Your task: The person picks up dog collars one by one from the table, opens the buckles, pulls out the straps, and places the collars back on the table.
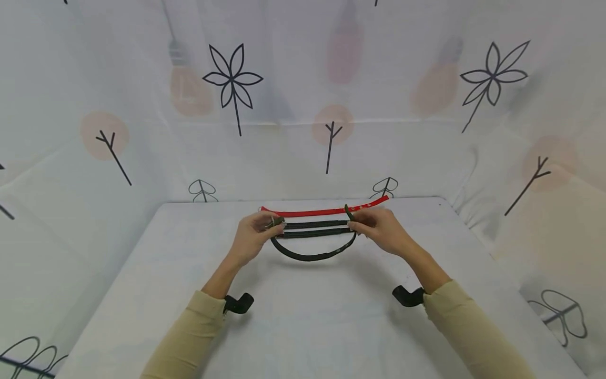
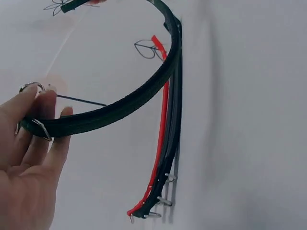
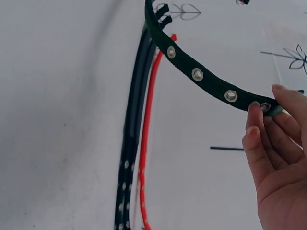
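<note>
A dark green collar hangs in a downward curve between my two hands above the table. My left hand holds its buckle end; the metal buckle lies against the fingers in the left wrist view. The other end is pinched by my right hand, between thumb and fingers. Metal eyelets run along that end in the right wrist view. Behind the held collar, two more dark collars lie side by side. A red collar lies just beyond them.
The white table reaches back to a patterned cloth wall, with cloth at both sides too. Black straps with mounts sit at both wrists, by the beige sleeves.
</note>
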The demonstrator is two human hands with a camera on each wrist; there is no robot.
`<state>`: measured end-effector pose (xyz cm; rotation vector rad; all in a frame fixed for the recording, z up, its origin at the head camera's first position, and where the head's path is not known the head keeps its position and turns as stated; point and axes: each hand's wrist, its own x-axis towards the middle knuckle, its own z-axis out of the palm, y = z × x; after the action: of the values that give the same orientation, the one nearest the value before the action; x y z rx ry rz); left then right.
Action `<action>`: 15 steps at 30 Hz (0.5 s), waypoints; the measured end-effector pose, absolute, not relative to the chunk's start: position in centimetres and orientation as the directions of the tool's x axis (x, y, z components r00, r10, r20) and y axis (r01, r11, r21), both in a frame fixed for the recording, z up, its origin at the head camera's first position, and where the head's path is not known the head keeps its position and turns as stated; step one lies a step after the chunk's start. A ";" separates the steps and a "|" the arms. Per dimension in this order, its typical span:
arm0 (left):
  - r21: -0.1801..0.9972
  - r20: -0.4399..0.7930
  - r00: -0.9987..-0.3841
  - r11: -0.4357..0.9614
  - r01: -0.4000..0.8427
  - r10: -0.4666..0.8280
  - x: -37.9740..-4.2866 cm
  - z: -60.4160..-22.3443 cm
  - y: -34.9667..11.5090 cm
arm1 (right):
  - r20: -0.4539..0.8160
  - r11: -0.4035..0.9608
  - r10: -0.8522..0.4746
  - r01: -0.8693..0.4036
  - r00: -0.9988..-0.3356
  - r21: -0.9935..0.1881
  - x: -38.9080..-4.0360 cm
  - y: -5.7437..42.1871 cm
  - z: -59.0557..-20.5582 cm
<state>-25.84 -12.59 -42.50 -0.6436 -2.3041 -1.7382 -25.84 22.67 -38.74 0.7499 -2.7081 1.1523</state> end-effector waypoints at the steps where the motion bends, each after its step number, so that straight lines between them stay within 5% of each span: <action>1: 0.857 0.403 -0.889 0.252 0.450 0.219 -25.8 -42.5 -12.7 | 0.273 0.595 -0.391 -0.468 -0.879 -0.653 -25.9 22.9 -38.8; 15: 0.840 0.294 -0.956 0.478 0.257 -0.004 -25.8 -43.4 -14.2 | 0.239 0.616 -0.322 -0.395 -0.916 -0.682 -26.7 26.4 -40.4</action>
<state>-25.78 -14.24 -43.43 -0.2159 -2.4707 -1.4698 -26.67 26.36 -40.40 0.6096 -2.7401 1.1902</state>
